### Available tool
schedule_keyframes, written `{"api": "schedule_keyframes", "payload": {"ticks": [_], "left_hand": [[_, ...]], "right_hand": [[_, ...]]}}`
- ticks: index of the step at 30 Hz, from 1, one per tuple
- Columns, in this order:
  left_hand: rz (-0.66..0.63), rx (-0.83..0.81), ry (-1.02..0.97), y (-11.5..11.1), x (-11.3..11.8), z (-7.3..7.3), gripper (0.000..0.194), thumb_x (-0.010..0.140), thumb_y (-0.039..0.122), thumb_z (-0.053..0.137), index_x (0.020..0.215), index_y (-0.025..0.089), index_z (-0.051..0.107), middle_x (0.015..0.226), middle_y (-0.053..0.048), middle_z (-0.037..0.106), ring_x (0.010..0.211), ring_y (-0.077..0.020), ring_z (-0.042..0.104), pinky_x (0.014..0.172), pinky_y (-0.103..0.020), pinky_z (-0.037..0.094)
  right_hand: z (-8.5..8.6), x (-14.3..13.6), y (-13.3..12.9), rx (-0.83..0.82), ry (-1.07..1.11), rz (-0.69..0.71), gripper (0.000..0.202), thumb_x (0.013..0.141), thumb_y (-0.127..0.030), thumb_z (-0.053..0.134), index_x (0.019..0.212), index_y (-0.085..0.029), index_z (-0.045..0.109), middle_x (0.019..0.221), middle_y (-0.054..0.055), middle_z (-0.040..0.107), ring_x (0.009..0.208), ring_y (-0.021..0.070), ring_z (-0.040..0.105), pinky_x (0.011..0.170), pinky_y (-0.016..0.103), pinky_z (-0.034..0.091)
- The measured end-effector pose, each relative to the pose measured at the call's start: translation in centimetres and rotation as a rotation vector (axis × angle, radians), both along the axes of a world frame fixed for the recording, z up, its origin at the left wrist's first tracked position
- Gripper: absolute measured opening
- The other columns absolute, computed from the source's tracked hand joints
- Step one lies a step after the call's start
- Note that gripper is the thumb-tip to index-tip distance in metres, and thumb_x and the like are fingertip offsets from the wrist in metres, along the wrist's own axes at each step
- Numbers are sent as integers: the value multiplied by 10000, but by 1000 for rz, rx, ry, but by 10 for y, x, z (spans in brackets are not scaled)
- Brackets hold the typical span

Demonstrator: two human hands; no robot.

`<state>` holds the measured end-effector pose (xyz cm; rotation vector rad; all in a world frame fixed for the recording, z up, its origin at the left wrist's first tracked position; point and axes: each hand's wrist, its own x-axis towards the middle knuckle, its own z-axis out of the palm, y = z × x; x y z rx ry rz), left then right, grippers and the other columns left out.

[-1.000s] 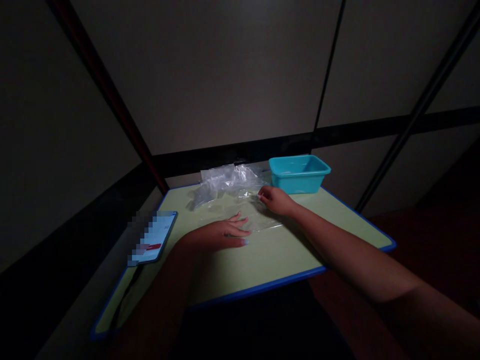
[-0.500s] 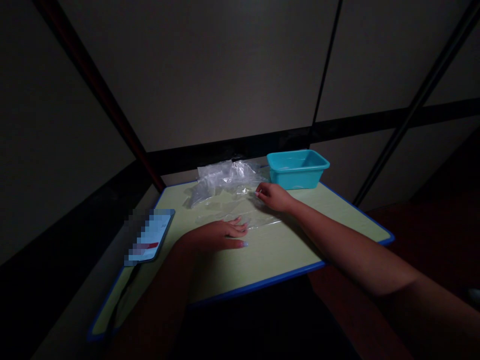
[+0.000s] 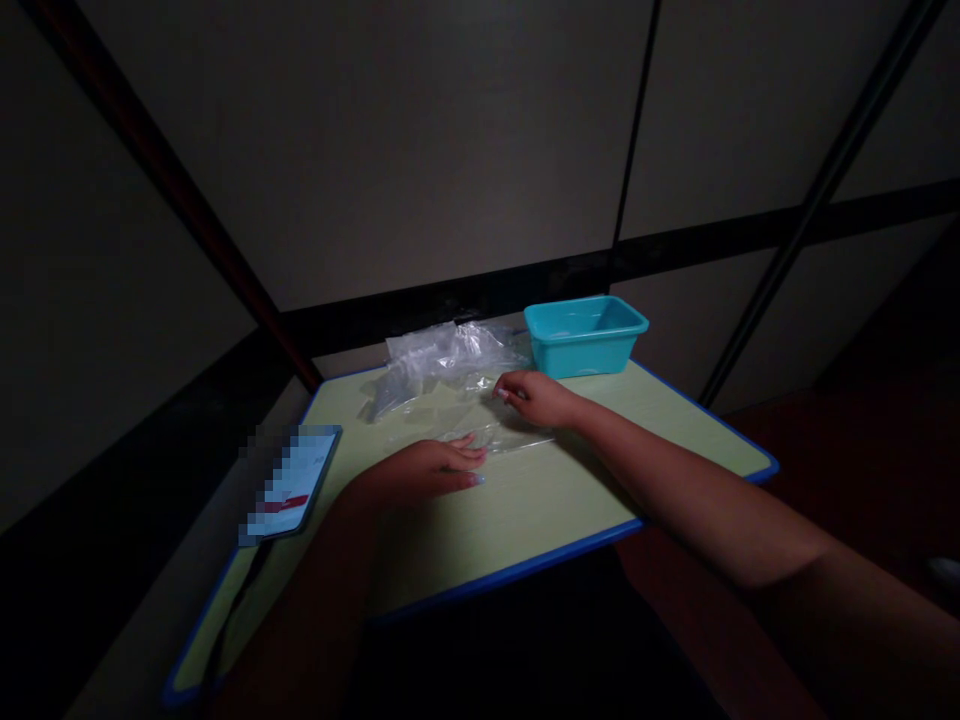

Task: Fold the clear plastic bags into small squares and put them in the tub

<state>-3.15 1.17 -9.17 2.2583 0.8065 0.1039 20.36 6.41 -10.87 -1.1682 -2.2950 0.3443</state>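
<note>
A thin, clear plastic bag [image 3: 517, 440] lies flat on the pale yellow table [image 3: 510, 530]. My left hand [image 3: 439, 465] rests palm down at the bag's near left edge, its fingers stretched out and apart. Over the bag's far right part is my right hand [image 3: 536, 398], with the fingers curled in and the thumb and fingertips close together. Whatever may be between those fingertips is too dim and small to make out. Behind the flat bag sits a crumpled pile of clear plastic bags [image 3: 442, 358].
A turquoise plastic basin [image 3: 589, 352] stands at the back right of the table. A device with a lit screen [image 3: 304, 485], partly pixelated, lies at the left edge, with a dark cord running from it. A panelled wall [image 3: 450, 180] rises behind the table.
The whole view has shifted slightly, so the table's things sit a little further left. My right hand has moved slightly down and towards me over the bag; my left hand stays flat.
</note>
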Motion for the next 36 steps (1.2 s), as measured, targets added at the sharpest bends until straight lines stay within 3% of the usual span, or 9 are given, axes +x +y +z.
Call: {"api": "schedule_keyframes", "payload": {"ticks": [4, 7, 12, 26, 32, 36], "left_hand": [[32, -32, -18, -1, 1, 3, 325, 841, 419, 532, 1109, 276, 648, 1317, 0, 502, 1346, -193, 269, 1093, -387, 220], [45, -39, -26, -3, 2, 5, 324, 847, 433, 513, 1106, 292, 647, 1309, 17, 508, 1339, -193, 286, 1095, -391, 216], [69, -25, -50, -2, 2, 6, 291, 849, 440, 506, 1057, 315, 667, 1299, 50, 520, 1325, -184, 321, 1098, -388, 225], [79, -25, -59, -5, 4, 9, 324, 840, 395, 522, 1098, 254, 658, 1292, 7, 527, 1303, -197, 361, 1100, -373, 233], [303, 211, -95, -4, 5, 8, 307, 845, 319, 499, 1099, 224, 642, 1161, -25, 642, 1106, -191, 562, 987, -343, 391], [366, 394, -31, -1, 9, -2, 416, 785, 356, 594, 1155, 167, 601, 1274, -95, 557, 1227, -235, 452, 1030, -364, 334]], "right_hand": [[8, 0, -10, -39, 74, 257, 181, 799, -254, 571, 923, -139, 635, 877, 53, 639, 792, 142, 551, 715, 241, 395], [12, 0, -16, -71, -46, 368, 265, 707, -346, 684, 886, -153, 650, 851, 39, 627, 800, 154, 550, 714, 249, 392], [10, -1, -19, -58, -246, 322, 302, 644, -361, 739, 863, -175, 647, 780, 13, 611, 755, 156, 533, 686, 254, 356], [2, -7, -19, -205, -89, 383, 111, 684, -128, 627, 791, -149, 650, 677, -20, 596, 599, 96, 495, 567, 206, 339], [4, -8, -20, -177, -102, 366, 104, 687, -87, 582, 731, -153, 651, 684, -5, 612, 612, 104, 508, 584, 211, 348], [4, -8, -19, -153, -112, 361, 79, 698, -100, 590, 733, -146, 643, 715, 11, 614, 635, 111, 513, 599, 214, 359]]}}
